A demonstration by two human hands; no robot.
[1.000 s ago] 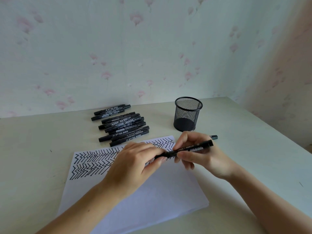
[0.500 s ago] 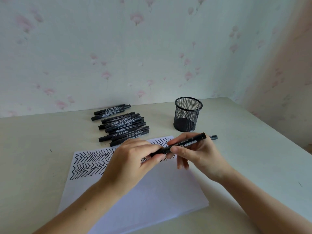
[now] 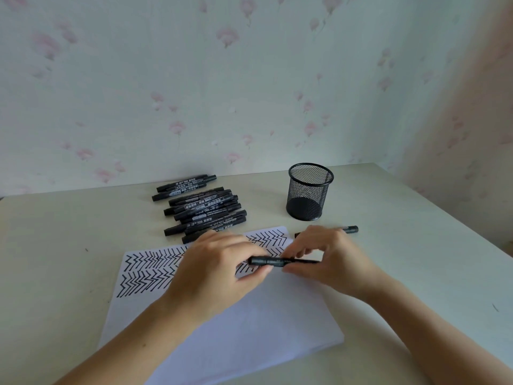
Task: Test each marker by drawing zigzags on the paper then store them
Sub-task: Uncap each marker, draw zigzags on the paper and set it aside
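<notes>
A black marker [image 3: 280, 261] lies level between my two hands above the white paper [image 3: 249, 323]. My left hand [image 3: 219, 269] pinches its left end and my right hand [image 3: 330, 262] pinches its right part. Rows of black zigzags [image 3: 150, 269] cover the top strip of the paper. A pile of several black markers [image 3: 201, 208] lies on the table behind the paper. The black mesh pen cup [image 3: 308, 191] stands upright at the back right. One more marker [image 3: 350, 229] lies on the table just behind my right hand, partly hidden.
The pale table [image 3: 416, 259] meets a flowered wall at the back and a second wall on the right. Its right edge runs diagonally past the cup. The lower half of the paper is blank.
The marker has tipped from slanting up to the right to lying level and lower over the paper. Both hands moved down slightly with it.
</notes>
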